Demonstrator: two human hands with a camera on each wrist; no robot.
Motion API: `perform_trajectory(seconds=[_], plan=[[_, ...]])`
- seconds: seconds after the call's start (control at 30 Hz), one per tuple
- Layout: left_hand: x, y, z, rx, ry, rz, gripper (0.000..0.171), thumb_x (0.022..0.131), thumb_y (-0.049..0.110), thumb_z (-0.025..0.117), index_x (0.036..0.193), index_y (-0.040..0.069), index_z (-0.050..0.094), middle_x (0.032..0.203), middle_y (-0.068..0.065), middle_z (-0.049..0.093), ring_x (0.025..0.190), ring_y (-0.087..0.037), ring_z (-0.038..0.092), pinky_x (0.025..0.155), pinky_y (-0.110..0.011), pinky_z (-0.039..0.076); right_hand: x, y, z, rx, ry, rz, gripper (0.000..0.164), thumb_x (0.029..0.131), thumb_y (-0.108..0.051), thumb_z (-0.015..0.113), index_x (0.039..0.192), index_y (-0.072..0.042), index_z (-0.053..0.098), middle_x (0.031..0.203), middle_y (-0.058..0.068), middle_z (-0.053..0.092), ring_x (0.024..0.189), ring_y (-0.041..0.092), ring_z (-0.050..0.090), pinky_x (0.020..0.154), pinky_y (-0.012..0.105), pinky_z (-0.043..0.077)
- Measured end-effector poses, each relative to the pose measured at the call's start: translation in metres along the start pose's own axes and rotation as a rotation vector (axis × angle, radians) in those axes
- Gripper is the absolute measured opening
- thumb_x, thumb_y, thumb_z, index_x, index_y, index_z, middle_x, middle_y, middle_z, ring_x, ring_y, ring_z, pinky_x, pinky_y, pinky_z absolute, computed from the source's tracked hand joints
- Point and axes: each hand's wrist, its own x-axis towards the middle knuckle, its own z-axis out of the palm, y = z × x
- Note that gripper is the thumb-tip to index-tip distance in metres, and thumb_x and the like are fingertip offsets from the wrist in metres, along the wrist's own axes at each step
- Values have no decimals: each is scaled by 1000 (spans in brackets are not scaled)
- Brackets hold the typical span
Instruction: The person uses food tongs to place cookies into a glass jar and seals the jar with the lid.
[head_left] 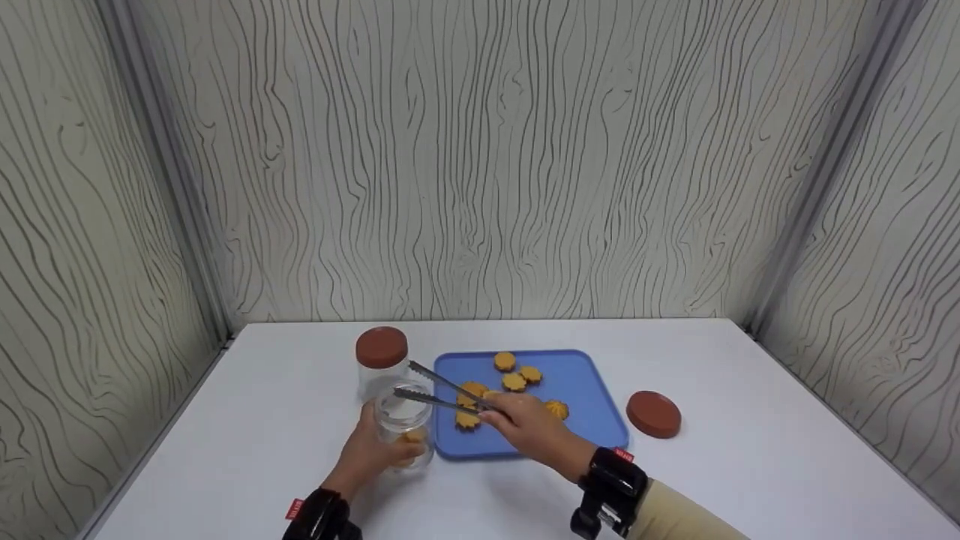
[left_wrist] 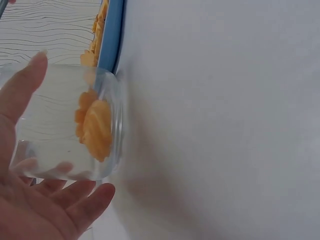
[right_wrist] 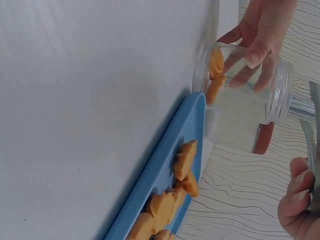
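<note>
Taking in table [head_left: 225,465], tray [head_left: 585,382]; now gripping open jar [right_wrist: 240,102] in left hand [head_left: 373,448], just beside tray's left edge; clasping tongs [head_left: 442,403] in right hand [head_left: 529,427], with parted tips near jar's mouth; spotting lid [head_left: 654,414] right of tray; seeing biscuits [left_wrist: 97,130] inside jar and on tray.

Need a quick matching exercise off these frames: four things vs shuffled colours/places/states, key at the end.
1. tongs
2. lidless jar
3. tray
4. loose lid

A. blue, with cookies on it
B. held in the left grip
C. reddish-brown, lying at far right
D. held in the right grip

Pairs: 1-D, 2-B, 3-A, 4-C
</note>
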Motion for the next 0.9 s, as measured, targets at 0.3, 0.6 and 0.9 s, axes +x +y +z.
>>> perform_trajectory(seconds=[0.3,0.6,0.9], plan=[[0,6,2,-33,-8,-27,108,69,27,89,146,-5,20,145,-31,35,133,-47,34,106,-61,29,-14,8,-11,-4,-2,49,28,103,-29,48,97,-7,63,71,-9,48,61,2,44,57,22,40],[3,6,3,-38,19,-14,112,69,25,90,149,-1,16,147,-29,33,133,-47,34,106,-60,31,-26,18,-18,-12,24,78,33,102,-30,50,106,-2,65,74,-3,55,64,5,51,61,25,46],[5,3,1,25,26,-4,108,66,30,91,144,-5,25,144,-28,40,130,-45,39,103,-58,35,-36,22,-25,-33,36,56,32,102,-30,49,102,-3,66,71,-5,51,63,3,46,60,24,41]])
